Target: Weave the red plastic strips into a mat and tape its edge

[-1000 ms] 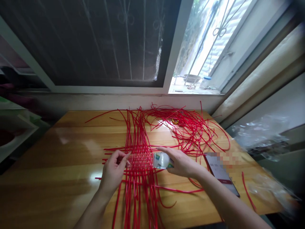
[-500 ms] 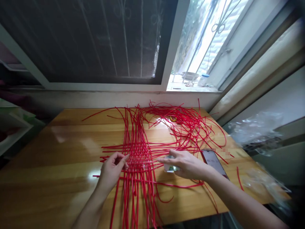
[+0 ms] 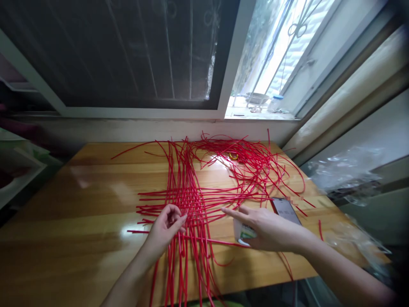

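Observation:
Red plastic strands cross over and under each other in a woven patch point(image 3: 193, 197) in the middle of the table, with long loose ends toward the front and back. My left hand point(image 3: 169, 224) is over the patch's lower left part, its fingers curled and thumb close to the index finger. Whatever may be in that pinch is too small to make out. To the right of the weave, my right hand point(image 3: 265, 228) grips a small white object with green print point(image 3: 244, 232), roll-like in shape and partly hidden. Its index finger points left toward the strands.
A tangled pile of red strands point(image 3: 252, 164) covers the back right of the wooden table point(image 3: 79, 204), with a yellow ring-shaped thing point(image 3: 233, 156) among it. A phone point(image 3: 285, 210) lies beyond my right hand. Clear plastic wrapping point(image 3: 348, 175) is at the right edge.
My left hand has moved right, further over the weave. My right hand has shifted right and slightly nearer with the white object, away from the patch.

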A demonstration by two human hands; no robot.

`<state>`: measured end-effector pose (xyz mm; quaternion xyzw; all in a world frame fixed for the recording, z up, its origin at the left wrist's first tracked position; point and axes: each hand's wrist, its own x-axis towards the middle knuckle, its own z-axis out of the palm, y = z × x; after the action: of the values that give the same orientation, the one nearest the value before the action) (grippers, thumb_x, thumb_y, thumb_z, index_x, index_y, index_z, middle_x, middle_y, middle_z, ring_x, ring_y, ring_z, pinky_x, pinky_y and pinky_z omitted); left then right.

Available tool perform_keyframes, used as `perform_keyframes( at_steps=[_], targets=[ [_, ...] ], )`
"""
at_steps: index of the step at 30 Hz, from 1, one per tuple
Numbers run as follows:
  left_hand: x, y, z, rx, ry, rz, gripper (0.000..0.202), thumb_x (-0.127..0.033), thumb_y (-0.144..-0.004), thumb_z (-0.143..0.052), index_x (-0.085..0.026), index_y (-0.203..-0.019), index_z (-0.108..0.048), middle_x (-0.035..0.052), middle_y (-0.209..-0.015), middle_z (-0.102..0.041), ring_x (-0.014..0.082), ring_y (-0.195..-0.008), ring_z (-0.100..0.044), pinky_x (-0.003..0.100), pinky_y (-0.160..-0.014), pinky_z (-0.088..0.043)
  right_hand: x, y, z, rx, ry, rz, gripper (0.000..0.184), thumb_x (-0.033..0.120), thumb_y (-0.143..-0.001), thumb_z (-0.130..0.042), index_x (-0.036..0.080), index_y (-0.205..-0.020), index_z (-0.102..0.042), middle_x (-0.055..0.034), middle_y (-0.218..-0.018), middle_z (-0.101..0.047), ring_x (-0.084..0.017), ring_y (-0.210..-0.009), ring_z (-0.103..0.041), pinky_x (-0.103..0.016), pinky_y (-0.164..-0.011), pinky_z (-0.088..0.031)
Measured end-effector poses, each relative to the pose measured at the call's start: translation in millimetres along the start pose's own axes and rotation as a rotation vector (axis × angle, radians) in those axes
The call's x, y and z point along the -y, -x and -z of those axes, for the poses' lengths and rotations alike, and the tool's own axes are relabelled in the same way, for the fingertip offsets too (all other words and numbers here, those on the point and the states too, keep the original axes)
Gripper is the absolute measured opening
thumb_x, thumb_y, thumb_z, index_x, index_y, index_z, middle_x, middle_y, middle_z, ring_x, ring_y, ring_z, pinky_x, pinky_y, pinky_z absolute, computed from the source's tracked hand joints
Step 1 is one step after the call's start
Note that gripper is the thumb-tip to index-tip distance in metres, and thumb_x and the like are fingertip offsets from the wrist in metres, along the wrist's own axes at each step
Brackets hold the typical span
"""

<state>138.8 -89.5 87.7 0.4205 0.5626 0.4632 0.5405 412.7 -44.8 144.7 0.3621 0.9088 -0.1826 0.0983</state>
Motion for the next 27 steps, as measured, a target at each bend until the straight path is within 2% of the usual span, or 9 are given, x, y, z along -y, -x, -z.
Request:
perform_keyframes(
  at_steps=[3,5,8,12,16,22,27],
  targets=[
    [-11.7,1.9,3.3,-0.014,0.034,0.037,0.03,-0.044,-0.069,-0.062,-0.018,-0.075,-0.047,0.0002,-0.078,-0.061,0.0151,-0.074,-0.063,0.03,-0.072,-0.051,1.3,0.3,1.8,-0.056,-0.062,-0.012,0.079,0.028,-0.073,-0.059,0.035,-0.139,-0.017,-0.0067,-0.108,-0.053,-0.017,-0.078,-0.057,-0.024,-0.063,-0.039],
    [-9.2,0.1,3.6,-0.008,0.061,0.085,0.033,-0.046,-0.067,-0.063,-0.017,-0.073,-0.046,0.003,-0.079,-0.064,0.0181,-0.079,-0.064,0.034,-0.074,-0.052,3.1,-1.6,0.6,-0.063,-0.072,0.021,0.076,0.029,-0.074,-0.059,0.035,-0.138,-0.019,-0.0069,-0.114,-0.051,-0.016,-0.08,-0.057,-0.023,-0.064,-0.04],
    [5.0,-3.4,3.1,0.027,0.062,0.158,0.039,-0.048,-0.063,-0.066,-0.018,-0.069,-0.042,0.0005,-0.063,-0.062,0.0173,-0.065,-0.064,0.034,-0.064,-0.053,5.6,-5.2,-1.7,-0.035,-0.019,0.095,0.07,0.027,-0.075,-0.057,0.036,-0.136,-0.025,-0.0056,-0.117,-0.052,-0.016,-0.081,-0.059,-0.023,-0.062,-0.04],
    [21.7,0.3,7.3,0.02,0.039,0.165,0.041,-0.047,-0.06,-0.068,-0.018,-0.068,-0.042,-0.0047,-0.051,-0.055,0.0122,-0.046,-0.057,0.026,-0.049,-0.05,11.7,-9.8,-2.6,0.022,0.093,0.182,0.064,0.025,-0.075,-0.054,0.035,-0.134,-0.031,-0.004,-0.101,-0.06,-0.016,-0.077,-0.06,-0.023,-0.059,-0.038],
    [32.0,9.7,19.4,-0.016,0.004,0.162,0.04,-0.048,-0.061,-0.067,-0.018,-0.068,-0.043,-0.0063,-0.05,-0.052,0.0094,-0.042,-0.052,0.021,-0.041,-0.044,26.0,-20.4,-7.9,0.034,0.211,0.186,0.066,0.026,-0.074,-0.053,0.031,-0.135,-0.03,-0.0055,-0.094,-0.061,-0.016,-0.069,-0.059,-0.023,-0.052,-0.035],
    [58.6,18.7,39.9,-0.108,-0.124,0.153,0.041,-0.051,-0.061,-0.065,-0.018,-0.071,-0.044,-0.0077,-0.055,-0.047,0.007,-0.038,-0.045,0.02,-0.035,-0.04,48.8,-41.7,-28.9,0.105,0.394,0.181,0.072,0.03,-0.073,-0.059,0.027,-0.137,-0.026,-0.0101,-0.092,-0.062,-0.018,-0.065,-0.056,-0.022,-0.045,-0.029],
    [66.1,26.6,49.2,-0.159,-0.281,0.152,0.038,-0.052,-0.064,-0.061,-0.018,-0.074,-0.048,-0.0056,-0.061,-0.047,0.009,-0.045,-0.046,0.018,-0.032,-0.037,61.5,-46.1,-39.4,0.145,0.479,0.249,0.063,0.028,-0.072,-0.059,0.023,-0.132,-0.037,-0.0111,-0.09,-0.064,-0.022,-0.075,-0.055,-0.024,-0.043,-0.028]
  ],
)
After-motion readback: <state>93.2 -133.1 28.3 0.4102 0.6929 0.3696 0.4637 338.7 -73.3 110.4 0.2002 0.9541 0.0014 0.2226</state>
